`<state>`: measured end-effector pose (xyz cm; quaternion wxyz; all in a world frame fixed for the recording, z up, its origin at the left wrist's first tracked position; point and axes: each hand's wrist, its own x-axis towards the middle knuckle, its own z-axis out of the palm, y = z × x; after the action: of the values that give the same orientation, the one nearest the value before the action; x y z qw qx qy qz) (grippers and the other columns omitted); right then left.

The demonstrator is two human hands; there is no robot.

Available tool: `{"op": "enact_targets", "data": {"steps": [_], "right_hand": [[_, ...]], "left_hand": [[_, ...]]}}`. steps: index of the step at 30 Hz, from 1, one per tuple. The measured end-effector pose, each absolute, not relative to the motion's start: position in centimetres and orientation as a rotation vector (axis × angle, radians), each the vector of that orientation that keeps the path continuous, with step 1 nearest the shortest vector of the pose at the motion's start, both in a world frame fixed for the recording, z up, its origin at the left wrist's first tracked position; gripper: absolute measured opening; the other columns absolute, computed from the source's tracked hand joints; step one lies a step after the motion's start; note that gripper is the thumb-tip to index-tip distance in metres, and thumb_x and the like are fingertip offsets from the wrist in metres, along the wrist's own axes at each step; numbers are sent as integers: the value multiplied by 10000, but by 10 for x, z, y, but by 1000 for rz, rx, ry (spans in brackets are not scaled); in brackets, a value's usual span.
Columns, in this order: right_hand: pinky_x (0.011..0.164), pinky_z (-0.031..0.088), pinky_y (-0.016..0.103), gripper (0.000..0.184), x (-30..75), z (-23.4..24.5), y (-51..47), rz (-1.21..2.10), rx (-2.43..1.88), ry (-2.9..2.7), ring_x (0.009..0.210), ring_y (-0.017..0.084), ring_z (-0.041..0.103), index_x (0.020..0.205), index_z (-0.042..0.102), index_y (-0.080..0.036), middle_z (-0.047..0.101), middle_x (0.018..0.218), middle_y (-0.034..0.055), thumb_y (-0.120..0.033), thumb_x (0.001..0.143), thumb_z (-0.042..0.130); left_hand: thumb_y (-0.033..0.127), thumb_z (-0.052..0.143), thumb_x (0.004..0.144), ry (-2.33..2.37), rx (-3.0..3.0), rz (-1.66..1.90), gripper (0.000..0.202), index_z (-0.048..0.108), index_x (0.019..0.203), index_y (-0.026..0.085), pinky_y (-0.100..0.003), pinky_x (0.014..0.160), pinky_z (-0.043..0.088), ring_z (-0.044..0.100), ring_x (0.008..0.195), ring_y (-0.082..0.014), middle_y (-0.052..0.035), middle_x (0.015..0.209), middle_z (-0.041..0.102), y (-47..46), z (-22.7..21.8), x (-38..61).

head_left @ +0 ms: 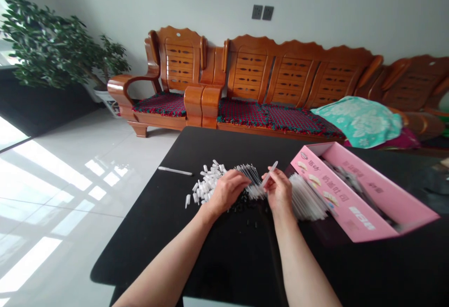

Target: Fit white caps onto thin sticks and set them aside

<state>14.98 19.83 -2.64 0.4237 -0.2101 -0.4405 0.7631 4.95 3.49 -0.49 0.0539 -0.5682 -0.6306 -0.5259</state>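
At the black table: both hands working among small parts.
Right hand pinched a clear tube; left hand, closed, gripped a thin-rod bundle, beside white caps and near a pink box.

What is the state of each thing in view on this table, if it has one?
Left hand, curled, touching thin tubes
Right hand, pinching a clear plastic tube
White caps, loose in a heap
Small black parts, scattered
Pink cardboard box, open
White pen, lying apart
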Motion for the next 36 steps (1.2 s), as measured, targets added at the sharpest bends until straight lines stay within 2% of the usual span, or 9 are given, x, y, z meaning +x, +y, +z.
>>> {"op": "enact_targets", "data": {"steps": [3,6,10,16,36], "right_hand": [[343,461,217,270,150,-26,198,1938,-497,-1052,406,144,605,838,636,-145,726,628,57,-257,635,776],[425,550,258,248,150,-25,196,1966,-471,-1014,477,175,669,807,629,-153,739,650,66,-228,622,775],[505,597,281,208,149,-27,197,1990,-456,-947,560,199,715,777,631,-161,750,671,73,-199,620,763],[555,614,295,174,148,-30,201,1977,-464,-885,591,207,730,772,645,-163,753,669,75,-178,633,749],[587,618,290,151,148,-28,197,2015,-405,-894,617,193,733,789,658,-164,756,689,60,-196,677,755]], "left_hand": [[266,655,865,-1837,-1202,-2176,108,716,918,195,-270,718,503,630,758,-152,-49,835,680,24,2,31],[287,731,791,-1625,-749,-2706,162,702,888,161,-240,603,502,607,611,-120,-19,703,656,20,-1,16],[263,811,677,-1451,-385,-3040,232,691,820,125,-219,599,520,628,609,-108,-21,690,658,21,-7,7],[230,827,644,-1398,-331,-3141,236,682,785,108,-212,595,531,638,611,-109,-23,669,653,24,-8,11],[282,831,641,-1481,-330,-3092,283,666,791,108,-235,612,542,642,608,-113,-23,678,657,26,-8,15]]}}
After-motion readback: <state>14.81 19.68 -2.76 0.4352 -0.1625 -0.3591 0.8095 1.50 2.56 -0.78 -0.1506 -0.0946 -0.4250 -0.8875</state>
